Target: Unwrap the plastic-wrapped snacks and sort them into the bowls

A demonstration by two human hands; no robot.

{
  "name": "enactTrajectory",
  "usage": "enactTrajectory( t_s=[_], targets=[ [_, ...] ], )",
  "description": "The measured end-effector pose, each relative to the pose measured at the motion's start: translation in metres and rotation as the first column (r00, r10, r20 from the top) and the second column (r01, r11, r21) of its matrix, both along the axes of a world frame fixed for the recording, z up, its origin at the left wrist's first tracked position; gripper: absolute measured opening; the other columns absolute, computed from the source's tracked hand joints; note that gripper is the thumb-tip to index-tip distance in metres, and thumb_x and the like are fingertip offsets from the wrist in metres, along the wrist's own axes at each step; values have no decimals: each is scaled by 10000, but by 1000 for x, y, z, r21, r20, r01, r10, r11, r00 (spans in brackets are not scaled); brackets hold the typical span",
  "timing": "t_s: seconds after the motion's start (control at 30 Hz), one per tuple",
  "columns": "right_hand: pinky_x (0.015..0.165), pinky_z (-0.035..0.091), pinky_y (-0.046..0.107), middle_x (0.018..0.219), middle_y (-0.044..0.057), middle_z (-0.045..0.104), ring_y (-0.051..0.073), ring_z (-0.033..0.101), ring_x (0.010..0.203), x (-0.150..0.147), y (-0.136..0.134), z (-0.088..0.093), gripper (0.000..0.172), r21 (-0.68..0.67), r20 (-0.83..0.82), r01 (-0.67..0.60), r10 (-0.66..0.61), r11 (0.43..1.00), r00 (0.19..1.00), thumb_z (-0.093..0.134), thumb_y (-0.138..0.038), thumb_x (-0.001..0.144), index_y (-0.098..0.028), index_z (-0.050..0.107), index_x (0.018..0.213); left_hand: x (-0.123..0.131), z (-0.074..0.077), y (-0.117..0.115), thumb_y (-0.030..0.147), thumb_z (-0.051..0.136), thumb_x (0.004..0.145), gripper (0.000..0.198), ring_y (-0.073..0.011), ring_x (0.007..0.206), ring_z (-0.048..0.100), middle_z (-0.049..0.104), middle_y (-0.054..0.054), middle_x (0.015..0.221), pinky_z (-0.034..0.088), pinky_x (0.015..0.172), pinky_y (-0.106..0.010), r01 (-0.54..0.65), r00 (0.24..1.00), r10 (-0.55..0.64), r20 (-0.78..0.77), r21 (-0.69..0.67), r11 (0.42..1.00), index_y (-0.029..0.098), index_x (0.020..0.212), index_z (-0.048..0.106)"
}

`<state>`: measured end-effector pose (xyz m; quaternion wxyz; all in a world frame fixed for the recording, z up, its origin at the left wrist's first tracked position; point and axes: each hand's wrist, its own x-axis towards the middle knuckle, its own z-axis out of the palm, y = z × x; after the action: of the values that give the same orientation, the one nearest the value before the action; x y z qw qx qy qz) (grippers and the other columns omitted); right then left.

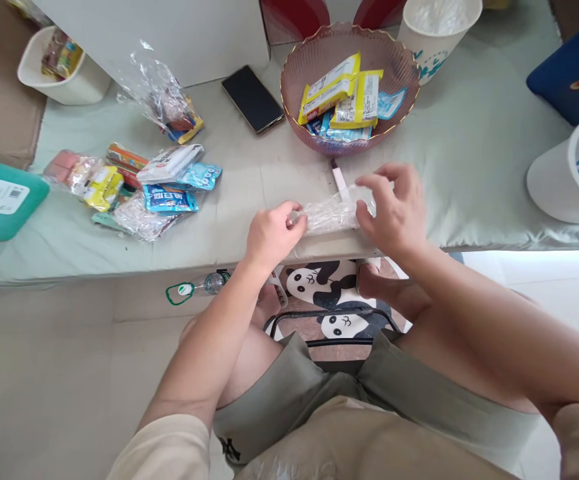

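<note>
A crumpled clear plastic bag (326, 217) lies at the table's front edge between my hands. My left hand (275, 230) pinches its left end between thumb and fingers. Around the right end, my right hand (394, 207) is curved with thumb and forefinger apart; whether its fingertips touch the plastic is hard to make out. A slim white stick-like item (340, 181) with a dark tip lies just behind the bag, its near end partly covered by the plastic. What the bag holds, if anything, I cannot tell.
Behind stands a scalloped pink glass bowl (299, 133) of snack packets, with a phone (253, 99) beside it. Several wrapped snacks (166, 177) lie left, near a teal container (4, 200). White tubs (554, 177) stand right. Below are my knees and a panda mat (309, 283).
</note>
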<state>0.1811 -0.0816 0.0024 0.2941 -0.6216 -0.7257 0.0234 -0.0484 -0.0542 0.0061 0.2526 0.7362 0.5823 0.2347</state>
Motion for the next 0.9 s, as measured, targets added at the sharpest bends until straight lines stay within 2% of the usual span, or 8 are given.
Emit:
enactTrajectory(
  t_s=[0.13, 0.2, 0.27, 0.4, 0.53, 0.67, 0.8, 0.9],
  targets=[
    [991, 426, 466, 1208, 52, 730, 278, 648, 1131, -13, -14, 0, 338, 50, 193, -287, 273, 957, 942, 525, -152, 932, -322, 644, 1198, 3, -1, 0, 313, 656, 877, 233, -127, 548, 519, 574, 62, 568, 410, 618, -274, 20, 998, -20, 54, 4, 1000, 214, 1077, 725],
    [984, 417, 445, 1256, 60, 729, 270, 645, 1149, -18, -20, 0, 369, 51, 245, -337, 316, 940, 917, 543, -170, 938, -306, 616, 1274, 3, -2, 1, 311, 652, 897, 227, -116, 544, 511, 544, 78, 568, 428, 620, -261, 30, 990, -32, 140, 20, 999, 220, 1100, 692],
    [961, 415, 442, 1301, 83, 718, 281, 642, 1159, -21, -22, 0, 380, 57, 252, -305, 282, 951, 926, 564, -205, 942, -286, 596, 1312, 2, -5, 2, 300, 673, 895, 254, -111, 616, 570, 598, 64, 651, 475, 662, -246, 67, 967, -75, 243, 42, 997, 219, 1135, 654],
    [979, 396, 482, 1418, 90, 662, 332, 595, 1253, -19, -22, 2, 347, 52, 230, -232, 214, 971, 949, 585, -282, 947, -308, 607, 1292, 1, -9, 5, 230, 731, 859, 468, -128, 932, 703, 731, -50, 1132, 554, 821, -248, 161, 917, -159, 367, 24, 987, 241, 1289, 547],
    [910, 405, 489, 1406, 100, 672, 345, 596, 1167, -19, -19, 1, 378, -22, 241, -171, 172, 985, 955, 581, -273, 935, -301, 613, 1310, 1, -10, 5, 144, 641, 896, 457, -75, 740, 683, 706, -47, 1181, 552, 716, -223, 156, 922, -118, 368, -76, 985, 259, 1322, 521],
    [869, 406, 477, 1203, 76, 763, 309, 626, 1051, -17, -14, -5, 247, -37, 225, -142, 147, 989, 963, 552, -216, 938, -279, 683, 1139, 0, -10, 6, 167, 665, 860, 410, -75, 689, 615, 685, -43, 1158, 539, 682, -237, 82, 967, -85, 241, 22, 996, 235, 1258, 594],
    [877, 449, 465, 1006, 52, 776, 268, 670, 978, -13, -9, 3, 134, -61, -135, -134, 125, 989, 983, 548, -231, 926, -259, 678, 908, -4, -8, 10, 295, 601, 937, 307, -155, 943, 677, 683, -95, 1257, 569, 795, -279, -9, 945, -5, 328, 40, 999, 235, 1238, 617],
    [726, 513, 389, 886, 40, 733, 220, 677, 808, -16, -8, 14, 126, -239, -670, -240, 19, 941, 742, 582, -362, 926, -247, 631, 941, -3, -3, 10, 418, 443, 1028, 337, -201, 1201, 676, 677, -110, 1355, 580, 930, -320, 143, 844, -58, 534, -120, 982, 245, 1267, 607]
  ],
)
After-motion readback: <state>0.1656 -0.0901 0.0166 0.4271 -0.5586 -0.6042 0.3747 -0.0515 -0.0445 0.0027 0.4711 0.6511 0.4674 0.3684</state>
